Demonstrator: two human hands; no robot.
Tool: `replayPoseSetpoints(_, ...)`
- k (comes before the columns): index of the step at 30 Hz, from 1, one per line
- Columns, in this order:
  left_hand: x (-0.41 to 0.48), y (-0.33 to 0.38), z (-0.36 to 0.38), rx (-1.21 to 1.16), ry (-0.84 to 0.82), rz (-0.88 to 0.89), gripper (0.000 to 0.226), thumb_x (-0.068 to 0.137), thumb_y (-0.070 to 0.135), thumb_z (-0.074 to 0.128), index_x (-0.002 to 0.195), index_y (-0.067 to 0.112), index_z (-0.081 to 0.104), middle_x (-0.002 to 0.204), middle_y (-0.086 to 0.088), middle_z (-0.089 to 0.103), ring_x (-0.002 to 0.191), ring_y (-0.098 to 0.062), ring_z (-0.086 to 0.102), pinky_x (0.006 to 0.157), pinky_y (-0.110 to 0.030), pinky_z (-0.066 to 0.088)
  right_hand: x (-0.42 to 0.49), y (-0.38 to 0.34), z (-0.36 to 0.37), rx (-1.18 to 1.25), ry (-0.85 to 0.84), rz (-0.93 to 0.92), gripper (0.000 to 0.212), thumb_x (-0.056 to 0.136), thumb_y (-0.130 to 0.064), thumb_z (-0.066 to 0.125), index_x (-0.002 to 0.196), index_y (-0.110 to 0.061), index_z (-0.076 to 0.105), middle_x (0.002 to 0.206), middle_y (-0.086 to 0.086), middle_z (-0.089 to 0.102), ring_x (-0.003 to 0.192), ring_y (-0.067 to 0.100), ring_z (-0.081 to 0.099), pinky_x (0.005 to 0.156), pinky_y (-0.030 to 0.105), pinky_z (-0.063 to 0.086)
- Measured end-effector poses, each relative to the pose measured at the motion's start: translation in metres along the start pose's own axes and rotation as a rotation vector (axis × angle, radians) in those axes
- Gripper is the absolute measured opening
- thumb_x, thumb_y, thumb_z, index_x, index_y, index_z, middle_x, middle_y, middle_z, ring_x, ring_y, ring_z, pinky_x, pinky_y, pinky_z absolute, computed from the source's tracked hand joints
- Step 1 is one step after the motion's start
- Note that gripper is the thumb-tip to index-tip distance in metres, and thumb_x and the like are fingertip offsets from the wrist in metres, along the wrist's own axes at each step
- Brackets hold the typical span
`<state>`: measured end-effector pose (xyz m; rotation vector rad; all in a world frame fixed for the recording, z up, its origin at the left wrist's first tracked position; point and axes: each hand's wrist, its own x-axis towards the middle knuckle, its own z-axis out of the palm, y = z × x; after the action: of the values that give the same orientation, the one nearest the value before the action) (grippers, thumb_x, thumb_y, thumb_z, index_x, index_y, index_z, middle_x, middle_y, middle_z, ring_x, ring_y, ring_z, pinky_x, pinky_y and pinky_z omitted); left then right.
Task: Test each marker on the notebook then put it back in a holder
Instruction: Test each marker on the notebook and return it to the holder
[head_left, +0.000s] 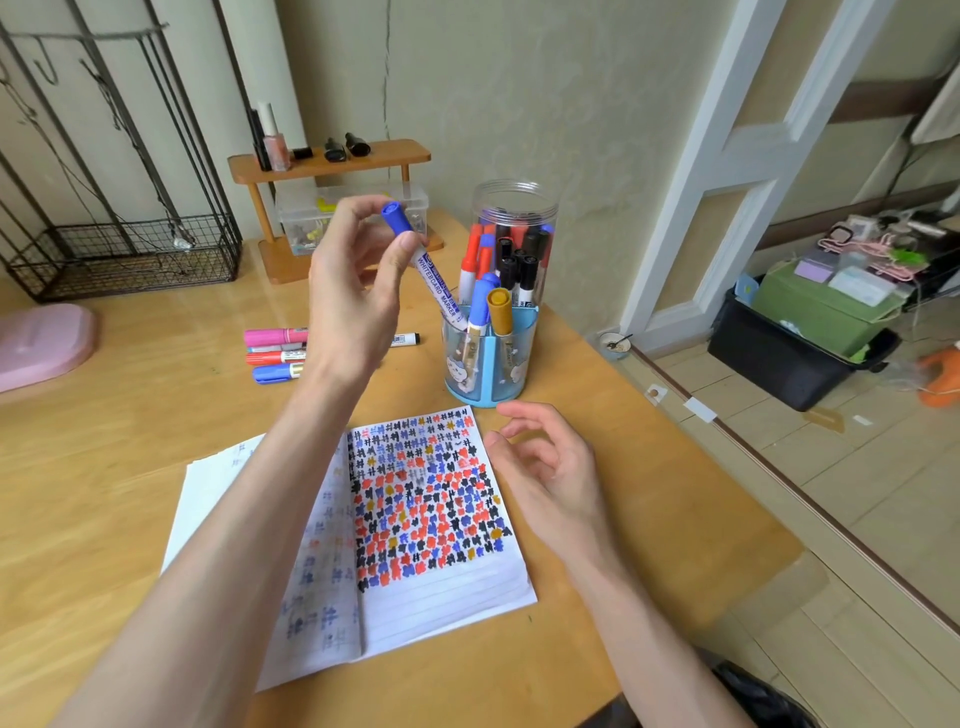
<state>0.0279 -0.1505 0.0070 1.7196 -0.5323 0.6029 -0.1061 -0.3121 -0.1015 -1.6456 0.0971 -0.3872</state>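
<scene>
Well to the left of the light-blue divided plastic holder, a few fat loose markers in pink, red and blue lie side by side on the pale wooden table. Closer in, the person's left hand is raised above and left of the holder. It pinches a white whiteboard marker with a blue cap between thumb and fingertips, high on the barrel just under the cap. The cap pokes up past the fingers. The rest of the barrel slants down and right, away from the grip, and its tail reaches the holder's near-left rim; I can't tell whether it touches. The cap is on, so to my eye this one has been tested and is being put back. The next move would be to tip it more upright, find room beside the blue-capped and mustard-capped pens standing there, and let go. Right behind the holder stands a clear plastic jar packed with red, blue and black markers. In front of the holder lies the open lined notebook, its right page thick with black, red and blue marks. The right hand hovers at the notebook's right edge, just in front of the holder, fingers loosely curled and holding nothing.
</scene>
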Motion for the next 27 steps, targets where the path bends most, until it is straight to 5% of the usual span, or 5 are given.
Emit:
replayPoseSetpoints(6, -0.001, -0.001, 0.010, 0.012, -0.030, 0.060, 0.024, 0.104, 0.019, 0.063, 0.126, 0.011, 0.058, 0.106, -0.002, 0.077, 0.102, -0.012, 0.073, 0.090, -0.028, 0.056, 0.000, 0.000, 0.000, 0.000, 0.005, 0.004, 0.023, 0.093, -0.021, 0.079, 0.114, -0.027, 0.070, 0.100, 0.000, 0.069, 0.079, 0.014, 0.070, 0.073, 0.030, 0.057)
replayPoseSetpoints(10, -0.006, -0.004, 0.017, 0.046, -0.084, 0.045, 0.026, 0.102, 0.018, 0.067, 0.126, 0.012, 0.061, 0.100, 0.010, 0.074, 0.097, -0.001, 0.071, 0.085, -0.020, 0.055, 0.000, 0.000, 0.000, -0.005, -0.001, 0.004, 0.023, 0.093, -0.022, 0.078, 0.114, -0.027, 0.070, 0.101, 0.000, 0.069, 0.080, 0.015, 0.070, 0.074, 0.032, 0.058)
replayPoseSetpoints(18, -0.028, -0.030, 0.023, 0.321, -0.220, 0.037, 0.031, 0.098, 0.029, 0.071, 0.127, 0.019, 0.068, 0.110, 0.008, 0.065, 0.100, -0.015, 0.059, 0.085, -0.040, 0.053, 0.000, 0.001, 0.000, -0.018, -0.004, 0.009, 0.023, 0.093, -0.021, 0.078, 0.114, -0.027, 0.070, 0.100, -0.002, 0.070, 0.079, 0.013, 0.070, 0.073, 0.029, 0.058)
replayPoseSetpoints(25, -0.036, -0.031, 0.018, 0.250, -0.254, -0.012, 0.039, 0.098, 0.034, 0.070, 0.136, 0.025, 0.062, 0.111, 0.011, 0.067, 0.099, -0.007, 0.060, 0.075, -0.018, 0.047, 0.000, 0.000, 0.000, -0.003, 0.000, 0.006, 0.023, 0.093, -0.018, 0.078, 0.113, -0.027, 0.070, 0.099, 0.000, 0.069, 0.078, 0.012, 0.070, 0.073, 0.027, 0.057)
replayPoseSetpoints(27, -0.036, -0.038, 0.004, 0.228, -0.245, -0.056, 0.037, 0.098, 0.032, 0.071, 0.134, 0.026, 0.063, 0.112, 0.009, 0.068, 0.100, -0.008, 0.062, 0.077, -0.021, 0.050, -0.001, 0.000, 0.000, -0.004, 0.000, -0.001, 0.023, 0.093, -0.017, 0.078, 0.112, -0.027, 0.070, 0.099, 0.001, 0.069, 0.078, 0.013, 0.070, 0.072, 0.028, 0.058)
